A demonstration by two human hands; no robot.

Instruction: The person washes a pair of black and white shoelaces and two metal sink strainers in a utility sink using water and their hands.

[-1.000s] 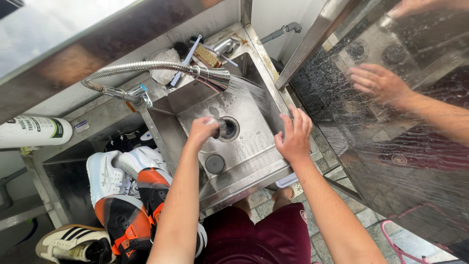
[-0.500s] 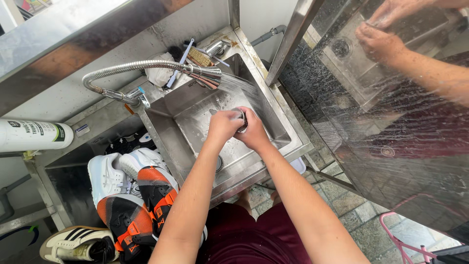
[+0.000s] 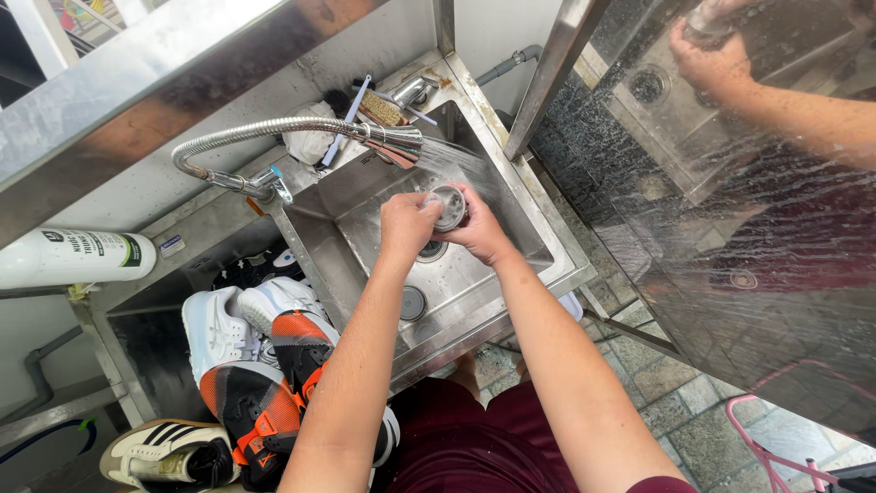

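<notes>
Head view looked down on a steel sink [image 3: 511,265] at frame centre. Both hands, left hand [image 3: 408,225] and right hand [image 3: 477,231], curled their fingers around a round strainer [image 3: 448,206] under the sprayer [image 3: 394,143]. Sneakers [image 3: 260,356] lay lower left; wet tiled floor [image 3: 675,402] showed lower right.

1. A white cylindrical spray bottle [image 3: 73,257] with a green label lies on its side on the steel ledge at the left.
2. White sneakers [image 3: 233,319] and orange-and-black sneakers [image 3: 265,393] are piled beside the basin, touching one another.
3. A wooden-backed scrubbing brush [image 3: 381,110] and a blue-handled brush [image 3: 351,117] rest behind the basin, near a crumpled white cloth [image 3: 308,141].
4. A round grey plug [image 3: 412,303], possibly rubber, lies on the basin floor.
5. A pink wire frame [image 3: 776,447] stands on the grey paving stones [image 3: 693,402].
</notes>
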